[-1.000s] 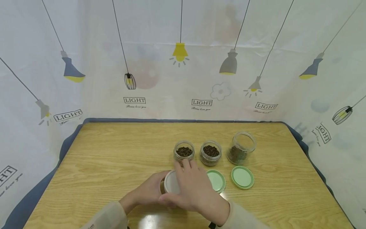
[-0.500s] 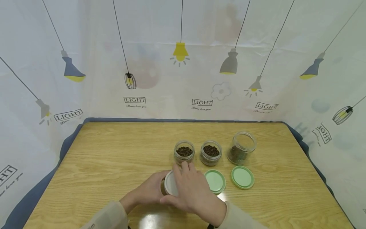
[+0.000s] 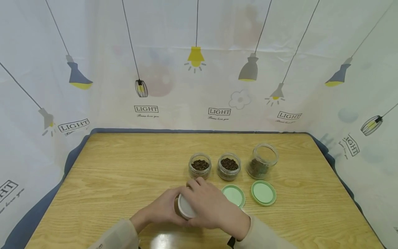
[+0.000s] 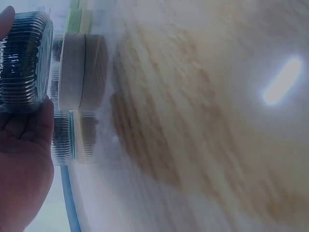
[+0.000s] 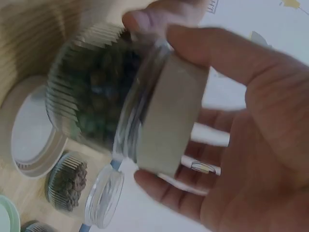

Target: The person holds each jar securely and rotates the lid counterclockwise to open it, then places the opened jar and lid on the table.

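Note:
In the head view my left hand [image 3: 163, 209] holds a ribbed glass jar [image 5: 94, 89] filled with small dark pieces. Its white lid [image 3: 186, 206] is on the mouth. My right hand [image 3: 211, 205] grips that lid, thumb on one side and fingers round the other, as the right wrist view shows. The left wrist view has the jar tilted above the table, with left fingers [image 4: 41, 121] under it. Beyond the hands stand two small open jars, one left [image 3: 200, 166] and one middle [image 3: 229, 166], both holding dark brown pieces.
A taller open jar [image 3: 262, 162] with dark contents stands at the right. Two green lids, one nearer my right hand [image 3: 234, 195] and one further right [image 3: 263, 193], lie on the wooden table [image 3: 124, 162]. Another white lid [image 5: 36, 130] lies there. A printed curtain [image 3: 174, 114] surrounds the table.
My right hand's fingers have shifted and curled further over the white lid, and the hand has turned slightly. My left hand and the jar have barely moved.

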A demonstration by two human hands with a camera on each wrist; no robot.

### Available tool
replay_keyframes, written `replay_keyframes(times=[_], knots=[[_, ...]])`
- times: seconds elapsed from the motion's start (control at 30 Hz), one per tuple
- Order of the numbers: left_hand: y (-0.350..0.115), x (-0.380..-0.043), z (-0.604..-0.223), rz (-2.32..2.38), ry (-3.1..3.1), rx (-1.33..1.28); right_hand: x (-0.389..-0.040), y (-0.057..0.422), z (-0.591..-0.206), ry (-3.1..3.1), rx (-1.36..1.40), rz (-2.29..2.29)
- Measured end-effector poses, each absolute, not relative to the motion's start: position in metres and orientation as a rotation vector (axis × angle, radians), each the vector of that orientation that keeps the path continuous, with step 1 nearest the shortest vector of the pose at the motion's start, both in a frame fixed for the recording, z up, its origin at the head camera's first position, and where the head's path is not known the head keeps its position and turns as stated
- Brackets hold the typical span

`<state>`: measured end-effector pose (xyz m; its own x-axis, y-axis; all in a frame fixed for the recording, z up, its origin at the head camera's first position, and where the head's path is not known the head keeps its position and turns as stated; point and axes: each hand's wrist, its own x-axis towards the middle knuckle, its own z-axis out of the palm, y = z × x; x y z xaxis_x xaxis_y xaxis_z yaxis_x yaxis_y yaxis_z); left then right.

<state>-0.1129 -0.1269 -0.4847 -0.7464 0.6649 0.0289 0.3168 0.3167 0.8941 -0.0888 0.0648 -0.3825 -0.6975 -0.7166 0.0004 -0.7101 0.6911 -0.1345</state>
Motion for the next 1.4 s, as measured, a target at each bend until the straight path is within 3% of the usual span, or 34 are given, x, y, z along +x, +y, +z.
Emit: replay_keyframes(times=[0.17, 1.4], knots=[[-0.127, -0.111, -0.486, 1.41, 2.205, 0.892, -0.094, 0.07, -0.38, 2.73, -1.338, -0.234], [-0.127, -0.11, -0.48, 1.47, 2.1, 0.868, -0.093, 0.078, -0.357, 2.663, -1.356, -0.338]])
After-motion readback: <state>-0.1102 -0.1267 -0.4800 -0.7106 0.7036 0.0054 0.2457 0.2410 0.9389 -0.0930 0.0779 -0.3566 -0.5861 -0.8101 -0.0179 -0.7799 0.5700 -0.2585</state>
